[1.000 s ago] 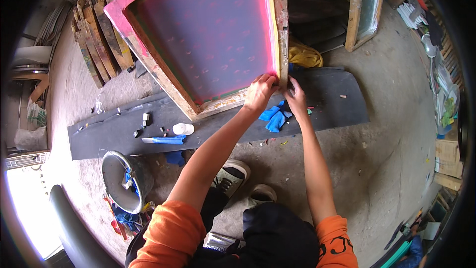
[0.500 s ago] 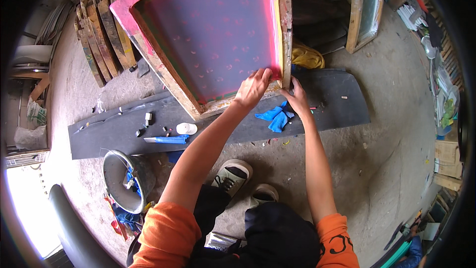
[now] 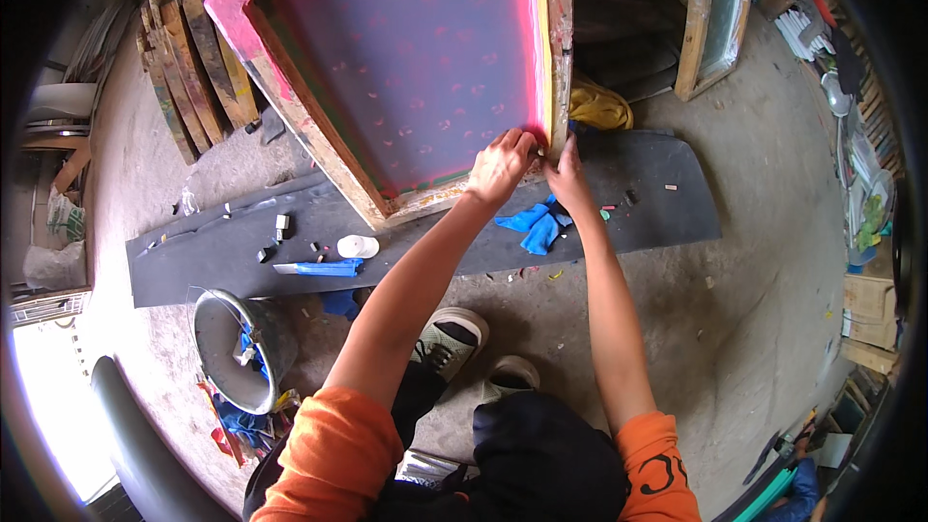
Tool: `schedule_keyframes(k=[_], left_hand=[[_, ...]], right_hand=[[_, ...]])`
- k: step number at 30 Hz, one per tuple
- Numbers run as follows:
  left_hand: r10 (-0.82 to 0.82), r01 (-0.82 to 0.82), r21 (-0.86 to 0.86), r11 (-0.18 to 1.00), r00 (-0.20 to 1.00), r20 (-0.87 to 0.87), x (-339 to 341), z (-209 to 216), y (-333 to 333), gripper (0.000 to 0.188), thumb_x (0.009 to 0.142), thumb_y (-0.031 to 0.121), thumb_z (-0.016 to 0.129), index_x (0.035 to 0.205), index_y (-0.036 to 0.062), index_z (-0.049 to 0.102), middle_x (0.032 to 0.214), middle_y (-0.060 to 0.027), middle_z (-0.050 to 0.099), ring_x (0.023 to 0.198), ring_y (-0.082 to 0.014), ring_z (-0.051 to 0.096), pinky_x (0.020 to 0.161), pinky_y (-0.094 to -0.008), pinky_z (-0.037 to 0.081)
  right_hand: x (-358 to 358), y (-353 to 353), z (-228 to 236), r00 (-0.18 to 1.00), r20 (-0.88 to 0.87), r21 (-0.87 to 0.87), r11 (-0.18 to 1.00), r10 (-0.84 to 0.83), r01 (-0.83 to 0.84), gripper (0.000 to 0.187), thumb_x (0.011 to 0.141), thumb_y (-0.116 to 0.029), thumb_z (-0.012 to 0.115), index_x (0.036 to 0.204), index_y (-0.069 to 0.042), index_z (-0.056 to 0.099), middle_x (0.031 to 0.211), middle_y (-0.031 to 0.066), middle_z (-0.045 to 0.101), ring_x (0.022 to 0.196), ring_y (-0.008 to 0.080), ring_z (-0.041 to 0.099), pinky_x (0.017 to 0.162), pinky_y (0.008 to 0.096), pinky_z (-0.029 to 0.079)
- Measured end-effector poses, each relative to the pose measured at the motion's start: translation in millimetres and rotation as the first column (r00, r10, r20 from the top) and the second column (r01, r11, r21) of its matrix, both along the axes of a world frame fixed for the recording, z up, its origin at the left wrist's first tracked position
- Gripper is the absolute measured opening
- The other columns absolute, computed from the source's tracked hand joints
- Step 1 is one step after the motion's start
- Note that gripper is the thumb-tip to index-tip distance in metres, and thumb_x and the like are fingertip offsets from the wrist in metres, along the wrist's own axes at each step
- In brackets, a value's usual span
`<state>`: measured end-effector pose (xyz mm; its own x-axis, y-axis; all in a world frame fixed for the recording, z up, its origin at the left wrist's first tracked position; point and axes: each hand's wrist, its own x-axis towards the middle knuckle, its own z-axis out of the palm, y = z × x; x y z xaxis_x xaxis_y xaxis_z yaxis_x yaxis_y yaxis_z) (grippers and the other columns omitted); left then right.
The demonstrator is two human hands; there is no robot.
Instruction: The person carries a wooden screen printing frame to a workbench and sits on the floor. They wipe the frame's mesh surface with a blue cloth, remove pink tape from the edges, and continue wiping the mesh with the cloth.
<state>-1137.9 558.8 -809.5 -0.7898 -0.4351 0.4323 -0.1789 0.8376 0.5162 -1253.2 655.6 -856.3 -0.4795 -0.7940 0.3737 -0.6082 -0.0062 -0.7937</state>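
Observation:
A wooden screen-printing frame (image 3: 565,48) with pink-stained edges and a dark purple mesh (image 3: 406,58) stands tilted at the far side of a black board. My left hand (image 3: 501,166) rests on the frame's lower right corner. Its fingers are curled and pressed together there; what they pinch is too small to make out. Close beside it, my right hand (image 3: 570,179) grips the same corner from the outer side, thumb toward the left hand. Just below the hands lies a crumpled blue piece (image 3: 537,225), cloth or tape.
On the black board (image 3: 667,203) lie a blue-handled cutter (image 3: 324,269), a white cap-like piece (image 3: 358,246) and small scraps. A bucket (image 3: 237,348) with blue waste stands at the near left. Wooden frames (image 3: 696,19) lean at the back right, stained wooden slats (image 3: 208,48) at the back left.
My right hand has shifted up and left along the corner, closer to my left hand. My left hand has moved slightly right. The screen-printing frame sits a little further left in view.

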Motion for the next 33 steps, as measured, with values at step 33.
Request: schedule_keyframes(k=[33], left_hand=[[0.249,0.070,0.668,0.740,0.896,-0.369,21.3,124.6,-71.1,0.024,0.095,0.016,0.045,0.103,-0.0004,0.060,0.074,-0.0014,0.060,0.059,-0.0062,0.047,0.057,-0.0217,0.042]], right_hand=[[-35.6,-32.8,47.7,0.900,0.434,0.110,0.991,0.023,-0.078,0.069,0.093,-0.040,0.039,0.138,0.006,0.011,0.144,0.0257,0.013,0.136,0.0319,0.010,0.108,0.0343,0.014]])
